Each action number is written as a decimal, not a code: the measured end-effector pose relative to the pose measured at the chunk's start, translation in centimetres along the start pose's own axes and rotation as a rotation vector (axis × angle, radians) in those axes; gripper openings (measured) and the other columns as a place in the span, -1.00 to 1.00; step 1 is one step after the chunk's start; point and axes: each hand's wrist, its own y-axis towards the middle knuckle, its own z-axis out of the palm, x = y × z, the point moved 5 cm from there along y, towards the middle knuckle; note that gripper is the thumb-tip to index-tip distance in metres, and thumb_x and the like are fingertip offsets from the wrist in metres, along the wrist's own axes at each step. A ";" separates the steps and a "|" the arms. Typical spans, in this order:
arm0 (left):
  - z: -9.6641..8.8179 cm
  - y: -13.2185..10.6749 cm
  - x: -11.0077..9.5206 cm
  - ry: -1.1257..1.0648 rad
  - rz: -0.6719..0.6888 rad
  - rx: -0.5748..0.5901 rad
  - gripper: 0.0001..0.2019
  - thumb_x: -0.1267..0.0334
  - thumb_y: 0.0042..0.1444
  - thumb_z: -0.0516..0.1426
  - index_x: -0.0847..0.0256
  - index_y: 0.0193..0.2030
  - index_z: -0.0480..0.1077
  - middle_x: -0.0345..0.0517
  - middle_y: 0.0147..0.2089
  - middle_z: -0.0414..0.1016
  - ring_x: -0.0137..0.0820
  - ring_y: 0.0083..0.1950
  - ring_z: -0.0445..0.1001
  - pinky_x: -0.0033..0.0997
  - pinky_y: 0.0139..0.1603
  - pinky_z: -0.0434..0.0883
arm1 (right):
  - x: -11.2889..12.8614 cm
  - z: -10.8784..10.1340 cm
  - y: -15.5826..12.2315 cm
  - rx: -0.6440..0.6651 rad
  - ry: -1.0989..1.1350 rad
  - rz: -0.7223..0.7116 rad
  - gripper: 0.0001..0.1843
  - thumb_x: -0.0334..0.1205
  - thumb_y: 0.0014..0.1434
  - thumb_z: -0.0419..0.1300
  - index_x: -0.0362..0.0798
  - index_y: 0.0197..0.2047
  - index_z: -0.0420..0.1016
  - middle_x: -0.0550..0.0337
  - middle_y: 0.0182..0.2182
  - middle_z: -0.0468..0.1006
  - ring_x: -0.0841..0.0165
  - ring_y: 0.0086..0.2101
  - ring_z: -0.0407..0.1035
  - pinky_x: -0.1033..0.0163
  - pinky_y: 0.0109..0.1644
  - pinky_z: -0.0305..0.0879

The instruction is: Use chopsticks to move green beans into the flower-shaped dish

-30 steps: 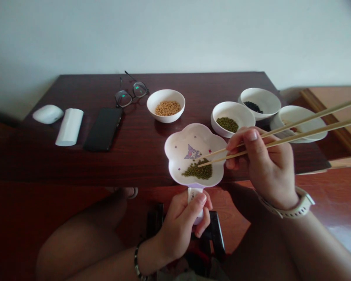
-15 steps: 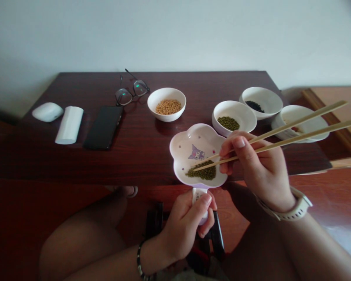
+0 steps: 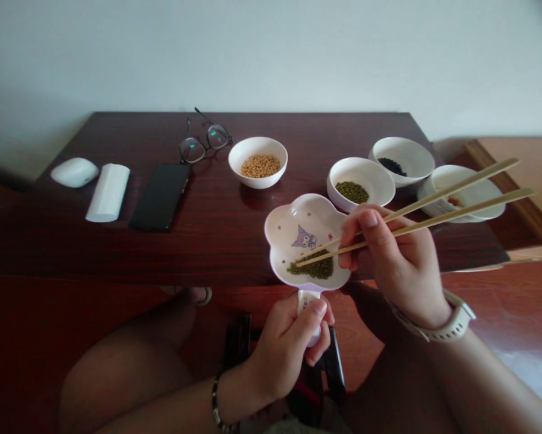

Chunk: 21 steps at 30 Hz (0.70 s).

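Note:
My left hand (image 3: 293, 343) is closed around the handle of a flower-shaped dish (image 3: 282, 226), pale with a lilac rim and a cartoon figure inside. Green mung beans (image 3: 318, 268) lie in a patch at the near right of the dish. In my right hand (image 3: 392, 259) is a pair of wooden chopsticks (image 3: 451, 217), slightly apart, their tips down at the beans. Whether a bean sits between the tips is too small to tell. Just beyond my right hand stands a white bowl (image 3: 379, 181) with more mung beans.
Behind to the right are a bowl of black beans (image 3: 418, 154) and a bowl with a few reddish bits (image 3: 483, 202). A bowl of soybeans (image 3: 257, 144) stands mid-table. Leftward lie glasses (image 3: 193, 150), a black phone (image 3: 160, 196), a white cylinder (image 3: 108, 193) and a rounded white object (image 3: 74, 172).
My right hand and the back ends of the chopsticks have shifted slightly left. The dish's far side has moved a little to the right. Both grips are the same.

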 end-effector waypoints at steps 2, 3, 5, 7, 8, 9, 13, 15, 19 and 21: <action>-0.1 0.0 0.0 -0.002 0.003 -0.009 -0.66 0.02 0.49 0.02 0.23 -0.22 0.34 -0.36 -0.62 0.22 -0.56 -0.60 0.09 -0.48 -0.50 0.04 | 0.4 -0.5 0.1 -0.093 0.037 -0.035 -0.55 0.10 0.50 0.13 0.00 -0.33 0.54 0.23 -0.57 0.51 0.41 -0.59 0.39 0.32 -0.56 0.29; -0.2 0.0 0.0 0.000 0.002 -0.014 -0.66 0.02 0.49 0.02 0.23 -0.22 0.34 -0.36 -0.62 0.22 -0.56 -0.60 0.09 -0.48 -0.50 0.04 | 0.6 -1.0 0.3 -0.158 0.064 -0.066 -0.56 0.08 0.49 0.14 0.00 -0.34 0.54 0.23 -0.56 0.50 0.40 -0.59 0.39 0.31 -0.57 0.27; -0.3 0.1 -0.1 0.008 0.000 -0.029 -0.66 0.02 0.49 0.02 0.23 -0.22 0.35 -0.35 -0.62 0.23 -0.56 -0.60 0.09 -0.48 -0.50 0.05 | 0.9 -2.4 0.7 -0.310 0.113 -0.142 -0.58 0.01 0.49 0.17 0.01 -0.38 0.54 0.21 -0.55 0.46 0.39 -0.58 0.39 0.26 -0.57 0.25; -0.3 0.1 -0.3 0.014 0.001 -0.038 -0.65 0.02 0.49 0.03 0.23 -0.22 0.35 -0.35 -0.62 0.23 -0.56 -0.60 0.10 -0.48 -0.50 0.05 | 1.0 -4.1 1.3 -0.473 0.120 -0.235 -0.61 -0.08 0.49 0.18 0.01 -0.40 0.54 0.19 -0.54 0.44 0.41 -0.60 0.37 0.24 -0.59 0.21; -0.3 0.1 -0.4 0.015 0.002 -0.039 -0.65 0.01 0.49 0.03 0.23 -0.23 0.35 -0.35 -0.62 0.23 -0.55 -0.60 0.10 -0.48 -0.50 0.05 | 0.9 -5.0 1.6 -0.537 0.098 -0.269 -0.58 -0.08 0.50 0.16 0.01 -0.41 0.54 0.17 -0.54 0.44 0.40 -0.59 0.37 0.23 -0.58 0.23; -0.3 0.2 -0.4 0.016 0.003 -0.037 -0.65 0.01 0.49 0.03 0.23 -0.23 0.34 -0.35 -0.62 0.23 -0.55 -0.60 0.10 -0.48 -0.51 0.05 | 0.8 -5.9 1.9 -0.612 0.082 -0.330 -0.57 -0.09 0.49 0.17 0.01 -0.44 0.52 0.17 -0.54 0.42 0.41 -0.60 0.35 0.22 -0.58 0.24; -0.2 0.2 -0.6 0.016 -0.001 -0.032 -0.66 0.02 0.48 0.03 0.23 -0.24 0.34 -0.34 -0.62 0.24 -0.55 -0.60 0.10 -0.49 -0.51 0.04 | -0.3 -8.6 3.1 -0.747 -0.057 -0.403 -0.58 -0.02 0.49 0.15 -0.01 -0.38 0.56 0.13 -0.48 0.48 0.42 -0.55 0.41 0.23 -0.50 0.35; -0.2 0.3 -0.5 0.018 0.000 -0.034 -0.65 0.00 0.48 0.03 0.23 -0.23 0.34 -0.35 -0.61 0.24 -0.56 -0.60 0.09 -0.49 -0.51 0.05 | -0.8 -9.3 3.5 -0.750 -0.109 -0.397 -0.59 0.01 0.49 0.15 -0.01 -0.34 0.58 0.11 -0.44 0.51 0.41 -0.53 0.43 0.23 -0.48 0.34; -0.3 0.5 -0.1 0.019 0.006 -0.032 -0.62 -0.04 0.48 0.04 0.22 -0.23 0.34 -0.36 -0.61 0.22 -0.56 -0.60 0.10 -0.50 -0.51 0.04 | -0.9 -9.2 3.5 -0.714 -0.072 -0.350 -0.63 -0.01 0.47 0.20 0.01 -0.33 0.61 0.14 -0.49 0.47 0.40 -0.57 0.42 0.22 -0.54 0.26; -0.4 0.5 0.1 0.022 0.005 -0.036 -0.62 -0.05 0.47 0.04 0.22 -0.23 0.34 -0.35 -0.61 0.23 -0.56 -0.60 0.11 -0.50 -0.51 0.05 | -0.7 -8.1 3.2 -0.643 0.017 -0.311 -0.62 0.01 0.46 0.21 0.02 -0.36 0.57 0.19 -0.53 0.44 0.41 -0.59 0.38 0.24 -0.56 0.25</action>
